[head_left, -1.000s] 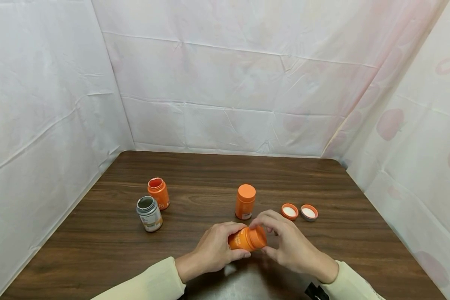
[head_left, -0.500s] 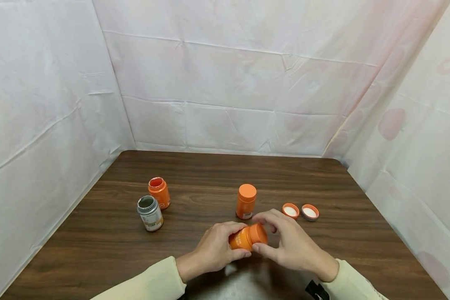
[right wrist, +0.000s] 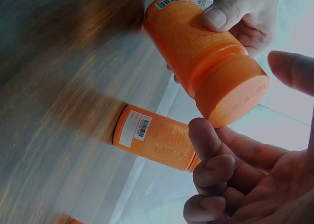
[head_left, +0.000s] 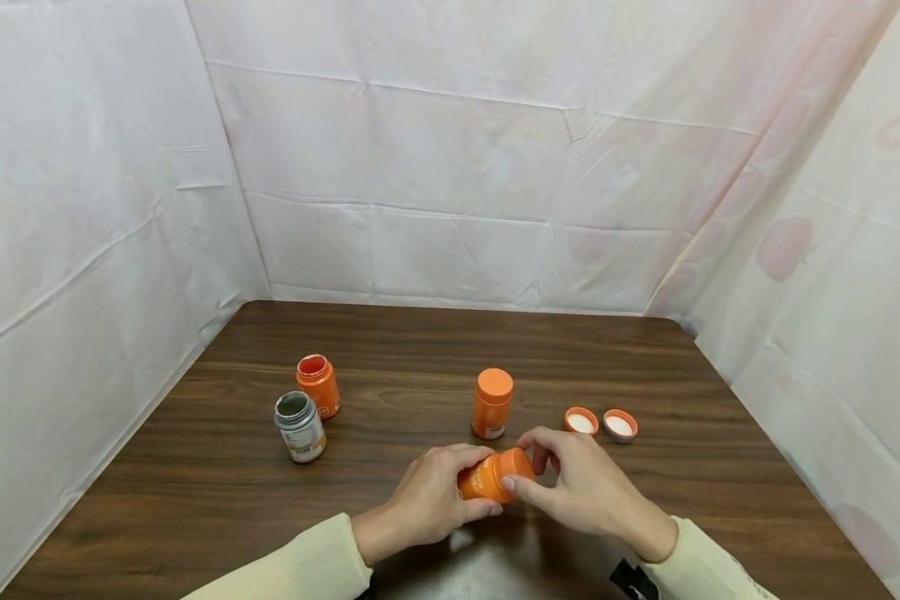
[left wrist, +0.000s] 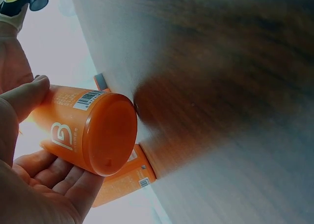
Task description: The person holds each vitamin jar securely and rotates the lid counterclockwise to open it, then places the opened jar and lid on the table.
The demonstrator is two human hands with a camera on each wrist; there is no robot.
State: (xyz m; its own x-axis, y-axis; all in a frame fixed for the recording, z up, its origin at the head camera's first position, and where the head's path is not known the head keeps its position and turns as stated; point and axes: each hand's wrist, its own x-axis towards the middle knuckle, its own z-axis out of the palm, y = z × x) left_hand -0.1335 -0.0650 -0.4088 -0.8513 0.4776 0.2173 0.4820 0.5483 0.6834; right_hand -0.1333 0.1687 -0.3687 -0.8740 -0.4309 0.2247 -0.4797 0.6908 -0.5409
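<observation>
My left hand [head_left: 431, 492] grips the body of an orange plastic bottle [head_left: 482, 478], tilted with its capped end toward my right hand. In the left wrist view, the bottle's base [left wrist: 114, 135] faces the camera, and the thumb and fingers lie on either side of its body. My right hand [head_left: 588, 483] is spread around the orange screw cap [right wrist: 234, 92], which sits on the bottle. In the right wrist view a fingertip [right wrist: 203, 136] meets the cap's edge, while the thumb [right wrist: 292, 72] stands just off it. Behind the hands, a second capped orange bottle [head_left: 492, 404] stands upright.
To the left stand an uncapped orange bottle [head_left: 318, 387] and an uncapped grey bottle [head_left: 300, 429], close together. Two caps, one orange [head_left: 581, 421] and one grey-sided with an orange rim [head_left: 619, 426], lie inside-up beyond my right hand. White sheeting [head_left: 450, 167] walls the wooden table.
My right fingers have shifted right along the cap's far side, while the thumb has moved left and up over its near side. The left hand keeps its grip on the bottle, almost unmoved.
</observation>
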